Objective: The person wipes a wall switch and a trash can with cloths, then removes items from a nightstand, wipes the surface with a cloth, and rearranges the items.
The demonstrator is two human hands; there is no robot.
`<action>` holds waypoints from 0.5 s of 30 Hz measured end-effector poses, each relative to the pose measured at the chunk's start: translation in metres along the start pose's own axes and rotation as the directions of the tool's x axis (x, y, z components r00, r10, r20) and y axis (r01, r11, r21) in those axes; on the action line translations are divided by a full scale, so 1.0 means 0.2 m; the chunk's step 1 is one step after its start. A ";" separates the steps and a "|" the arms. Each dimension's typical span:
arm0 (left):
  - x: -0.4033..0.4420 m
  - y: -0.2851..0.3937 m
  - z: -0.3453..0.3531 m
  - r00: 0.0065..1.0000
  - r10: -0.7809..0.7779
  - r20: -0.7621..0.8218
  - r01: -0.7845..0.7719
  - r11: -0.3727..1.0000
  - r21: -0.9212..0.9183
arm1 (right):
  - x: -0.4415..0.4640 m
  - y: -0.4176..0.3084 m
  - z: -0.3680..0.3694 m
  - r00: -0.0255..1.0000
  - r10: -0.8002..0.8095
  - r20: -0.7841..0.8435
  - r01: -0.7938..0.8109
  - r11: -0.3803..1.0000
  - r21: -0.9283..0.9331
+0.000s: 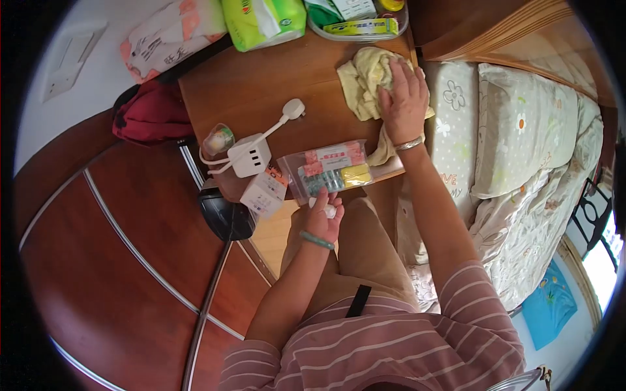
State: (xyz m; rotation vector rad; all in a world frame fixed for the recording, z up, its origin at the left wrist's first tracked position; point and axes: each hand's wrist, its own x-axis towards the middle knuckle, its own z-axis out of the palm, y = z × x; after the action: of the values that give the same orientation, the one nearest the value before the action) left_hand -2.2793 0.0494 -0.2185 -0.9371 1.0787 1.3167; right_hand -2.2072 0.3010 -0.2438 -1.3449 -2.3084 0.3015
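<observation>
A crumpled yellow cloth [360, 81] lies at the right edge of the wooden table [261, 78]. My right hand [404, 101] rests on it, fingers bent over the fabric. Near the front edge my left hand [325, 218] is curled around a small white object [330, 210], partly hidden by the fingers. Just beyond that hand lies a clear zip bag [329, 171] with pink-and-white packs, a blister strip and a yellow item inside. A white power strip [250, 155] with its plug and cord sits to the left, beside a white box [265, 194] at the table edge.
Along the back stand a green tissue pack [264, 23], a pink-and-white package [173, 39] and a clear plastic tub [360, 32]. A small clear cup [218, 140] is at the left edge. The bed with pillows [527, 130] adjoins on the right; a black bin [226, 215] is below left.
</observation>
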 end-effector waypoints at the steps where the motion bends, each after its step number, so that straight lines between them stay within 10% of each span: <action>1: 0.02 -0.01 -0.02 1.000 0.002 0.008 -0.002 1.000 -0.026 | 0.00 0.01 0.00 1.000 -0.017 -0.001 0.017 1.000 0.002; 15: -0.18 0.00 -0.03 0.978 0.006 0.207 -0.066 0.957 0.282 | -0.01 0.01 -0.02 0.995 -0.049 0.085 0.053 0.997 -0.056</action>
State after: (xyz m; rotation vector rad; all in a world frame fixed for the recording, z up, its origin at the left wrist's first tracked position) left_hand -2.2773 0.0333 -0.1860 -0.5543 1.0946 1.2160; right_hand -2.2039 0.3001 -0.2412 -1.3219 -2.4341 0.2821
